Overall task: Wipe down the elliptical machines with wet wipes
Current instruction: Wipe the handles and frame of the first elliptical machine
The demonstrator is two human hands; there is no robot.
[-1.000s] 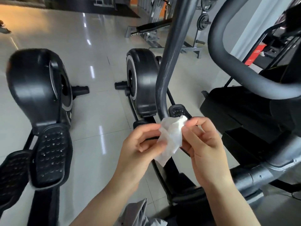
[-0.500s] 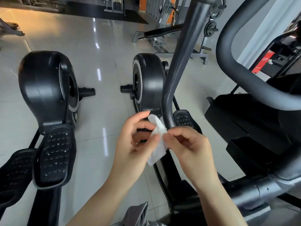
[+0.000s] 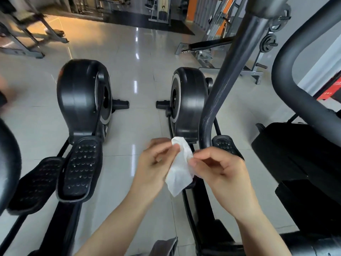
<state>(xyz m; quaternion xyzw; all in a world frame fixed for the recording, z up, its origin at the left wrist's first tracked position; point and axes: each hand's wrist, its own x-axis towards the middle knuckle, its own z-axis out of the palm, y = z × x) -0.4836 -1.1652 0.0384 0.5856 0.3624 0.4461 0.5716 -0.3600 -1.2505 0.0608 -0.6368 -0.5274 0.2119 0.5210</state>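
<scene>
Wet wipe (image 3: 180,169), white and crumpled, hangs between both hands just in front of the grey upright bar (image 3: 221,93) of the right-hand elliptical machine (image 3: 188,100). Left hand (image 3: 156,163) pinches the wipe's upper corner with curled fingers; right hand (image 3: 219,169) pinches its right edge between thumb and fingertips. Left of that bar, across a strip of glossy tiled floor (image 3: 136,67), stands a second elliptical machine (image 3: 83,97) with its studded pedal (image 3: 80,168).
</scene>
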